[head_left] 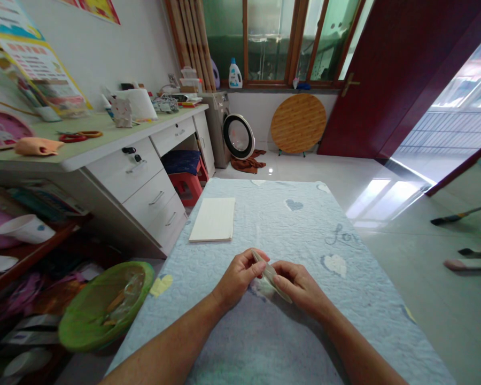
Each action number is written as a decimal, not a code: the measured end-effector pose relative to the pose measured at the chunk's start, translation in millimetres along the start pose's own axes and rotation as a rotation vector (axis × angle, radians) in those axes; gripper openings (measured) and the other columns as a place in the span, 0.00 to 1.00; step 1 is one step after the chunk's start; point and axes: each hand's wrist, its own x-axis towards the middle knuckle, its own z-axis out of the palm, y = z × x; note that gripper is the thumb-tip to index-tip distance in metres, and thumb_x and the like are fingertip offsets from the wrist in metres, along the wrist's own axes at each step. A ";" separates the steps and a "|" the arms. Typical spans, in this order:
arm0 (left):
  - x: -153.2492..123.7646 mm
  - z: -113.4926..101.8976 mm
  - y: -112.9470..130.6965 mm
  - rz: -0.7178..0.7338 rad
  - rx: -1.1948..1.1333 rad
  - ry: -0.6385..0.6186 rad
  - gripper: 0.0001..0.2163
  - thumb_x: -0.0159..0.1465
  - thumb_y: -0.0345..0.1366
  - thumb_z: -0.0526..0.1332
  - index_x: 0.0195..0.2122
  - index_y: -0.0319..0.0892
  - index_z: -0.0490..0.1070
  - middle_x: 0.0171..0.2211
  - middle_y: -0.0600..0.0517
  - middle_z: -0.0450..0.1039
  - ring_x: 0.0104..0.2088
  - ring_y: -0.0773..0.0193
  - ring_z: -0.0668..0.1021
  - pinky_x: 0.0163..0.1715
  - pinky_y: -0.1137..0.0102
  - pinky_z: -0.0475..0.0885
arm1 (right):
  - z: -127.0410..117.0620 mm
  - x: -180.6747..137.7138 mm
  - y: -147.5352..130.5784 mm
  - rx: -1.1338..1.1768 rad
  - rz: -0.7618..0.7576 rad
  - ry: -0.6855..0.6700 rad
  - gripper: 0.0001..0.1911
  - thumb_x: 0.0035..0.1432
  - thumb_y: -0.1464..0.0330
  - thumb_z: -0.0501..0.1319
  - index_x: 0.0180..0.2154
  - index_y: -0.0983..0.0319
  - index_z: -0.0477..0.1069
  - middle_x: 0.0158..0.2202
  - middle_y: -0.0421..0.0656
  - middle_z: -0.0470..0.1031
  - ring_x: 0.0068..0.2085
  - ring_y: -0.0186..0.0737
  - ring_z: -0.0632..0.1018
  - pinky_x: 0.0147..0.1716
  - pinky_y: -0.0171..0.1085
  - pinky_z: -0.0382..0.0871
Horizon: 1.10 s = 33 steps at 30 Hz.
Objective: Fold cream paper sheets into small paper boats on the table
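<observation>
Both of my hands meet over a pale blue quilted cloth [288, 224] printed with hearts. My left hand [236, 278] pinches the upper end of a small folded piece of pale paper [269, 274]. My right hand [300, 286] grips the lower end of the same folded paper, fingers curled around it. The piece is narrow and slanted between the two hands, just above the cloth. A stack of cream paper sheets [213, 219] lies flat on the cloth beyond my left hand.
A green bin [104, 305] stands left of the cloth-covered surface. A white desk with drawers [144, 176] carries scissors and clutter. A red stool [188, 187], a washing machine [228, 133], a round wooden tabletop [299, 123] and an open door [396, 75] lie beyond.
</observation>
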 end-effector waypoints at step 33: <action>0.7 11.1 -6.3 -0.062 -0.281 0.028 0.24 0.52 0.36 0.73 0.46 0.45 0.63 0.38 0.55 0.70 0.37 0.66 0.75 0.37 0.72 0.68 | 12.1 4.7 10.6 -0.176 0.063 0.312 0.15 0.56 0.61 0.55 0.22 0.59 0.57 0.19 0.34 0.56 0.23 0.31 0.59 0.22 0.32 0.51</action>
